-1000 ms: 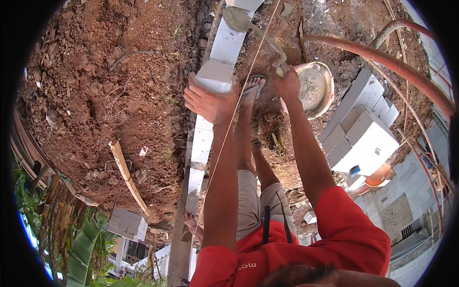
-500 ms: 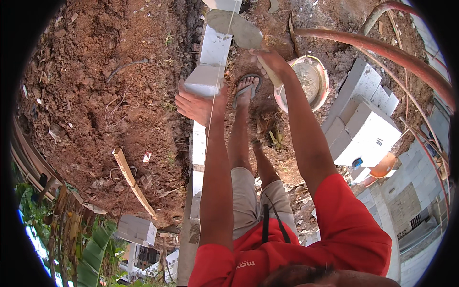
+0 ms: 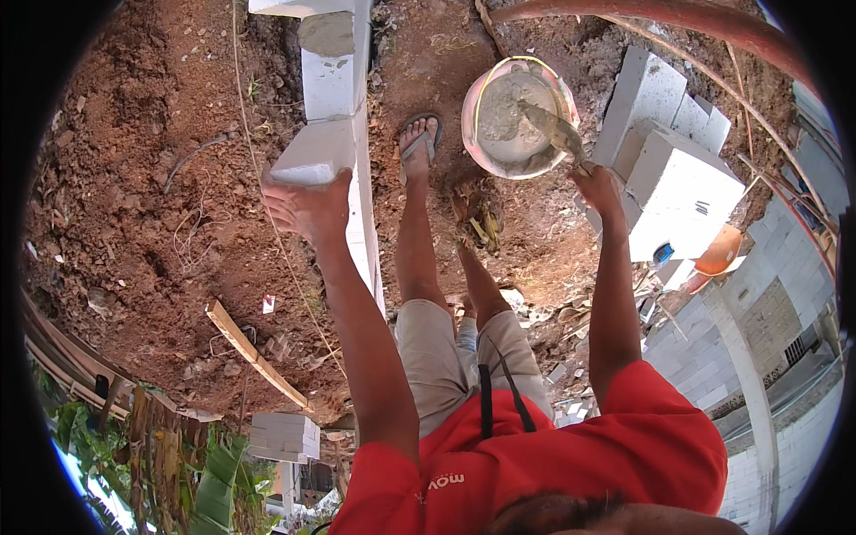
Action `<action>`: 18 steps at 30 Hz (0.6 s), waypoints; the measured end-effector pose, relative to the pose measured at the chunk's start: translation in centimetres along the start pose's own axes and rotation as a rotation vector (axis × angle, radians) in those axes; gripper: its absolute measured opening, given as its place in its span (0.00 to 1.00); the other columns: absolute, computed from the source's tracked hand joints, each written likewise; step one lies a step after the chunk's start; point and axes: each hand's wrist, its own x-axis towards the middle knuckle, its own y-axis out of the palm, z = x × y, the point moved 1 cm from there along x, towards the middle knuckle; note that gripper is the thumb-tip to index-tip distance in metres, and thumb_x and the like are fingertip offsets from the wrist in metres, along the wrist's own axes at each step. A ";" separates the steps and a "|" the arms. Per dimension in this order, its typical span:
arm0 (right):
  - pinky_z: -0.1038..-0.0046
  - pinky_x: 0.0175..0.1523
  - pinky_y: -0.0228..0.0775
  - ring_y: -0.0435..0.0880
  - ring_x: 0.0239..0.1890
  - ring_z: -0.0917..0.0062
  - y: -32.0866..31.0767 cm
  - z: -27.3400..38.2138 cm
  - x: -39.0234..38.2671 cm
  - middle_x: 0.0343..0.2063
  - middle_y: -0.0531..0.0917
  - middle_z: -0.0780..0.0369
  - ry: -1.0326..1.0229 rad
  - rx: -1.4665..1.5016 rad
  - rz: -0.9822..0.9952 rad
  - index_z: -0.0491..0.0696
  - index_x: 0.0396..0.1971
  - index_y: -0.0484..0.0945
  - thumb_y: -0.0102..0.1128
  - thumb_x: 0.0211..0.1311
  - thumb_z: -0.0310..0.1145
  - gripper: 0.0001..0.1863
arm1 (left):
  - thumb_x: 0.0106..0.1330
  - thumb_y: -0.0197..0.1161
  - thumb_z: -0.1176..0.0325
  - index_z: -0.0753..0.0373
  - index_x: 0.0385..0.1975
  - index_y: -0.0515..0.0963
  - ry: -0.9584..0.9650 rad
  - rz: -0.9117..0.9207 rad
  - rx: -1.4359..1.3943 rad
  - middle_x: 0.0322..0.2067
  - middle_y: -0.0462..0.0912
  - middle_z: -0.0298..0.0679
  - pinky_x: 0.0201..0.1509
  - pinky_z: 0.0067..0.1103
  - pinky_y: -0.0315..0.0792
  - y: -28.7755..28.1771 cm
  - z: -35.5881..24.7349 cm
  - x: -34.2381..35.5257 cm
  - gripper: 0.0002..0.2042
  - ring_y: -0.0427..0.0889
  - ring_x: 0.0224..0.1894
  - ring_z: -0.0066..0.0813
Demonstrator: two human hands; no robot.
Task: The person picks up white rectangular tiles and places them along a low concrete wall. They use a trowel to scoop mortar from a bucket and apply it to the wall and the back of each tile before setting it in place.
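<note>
My left hand (image 3: 308,207) is wrapped round the near end of a pale lightweight block (image 3: 314,153) on a low block wall (image 3: 328,85), thumb on one side and fingers on the other. A patch of grey mortar (image 3: 326,36) lies on the wall's top farther away. My right hand (image 3: 599,191) is closed on the handle of a mortar-coated trowel (image 3: 558,130). Its blade hangs over the rim of a round bucket (image 3: 470,134) and points inward. Wet grey mortar (image 3: 513,120) fills part of the bucket.
A string line (image 3: 259,160) runs along the wall's left side. Stacked white blocks (image 3: 682,192) stand right of the bucket. A thick reddish pole (image 3: 678,11) crosses at the top right. A wooden strip (image 3: 254,352) lies on rough soil at left.
My right hand has moved with the trowel from above the wall to the bucket's right side. My left hand keeps its hold on the block. The view has shifted, so the wall appears farther left.
</note>
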 end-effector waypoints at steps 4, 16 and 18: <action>0.57 0.51 0.76 0.88 0.45 0.52 5.4 -0.1 5.8 0.33 0.87 0.44 0.067 0.073 0.009 0.36 0.39 0.85 0.65 0.54 0.53 0.30 | 0.34 0.84 0.60 0.63 0.68 0.51 0.062 -0.037 -0.178 0.60 0.63 0.53 0.73 0.48 0.61 -1.5 -0.8 -1.5 0.59 0.66 0.64 0.54; 0.75 0.20 0.65 0.72 0.16 0.80 9.1 2.7 5.5 0.19 0.77 0.65 0.085 0.792 0.527 0.47 0.32 0.80 0.61 0.61 0.46 0.15 | 0.56 0.73 0.67 0.68 0.63 0.66 -0.178 0.571 -1.389 0.55 0.75 0.47 0.63 0.38 0.73 -1.1 0.3 -6.6 0.35 0.76 0.58 0.42; 0.77 0.19 0.61 0.70 0.15 0.80 9.5 0.8 4.4 0.17 0.73 0.66 0.076 0.902 0.554 0.49 0.31 0.77 0.61 0.60 0.45 0.14 | 0.62 0.68 0.55 0.67 0.67 0.65 -0.254 0.682 -1.457 0.60 0.75 0.45 0.63 0.39 0.73 -1.0 -0.9 -7.6 0.36 0.75 0.62 0.44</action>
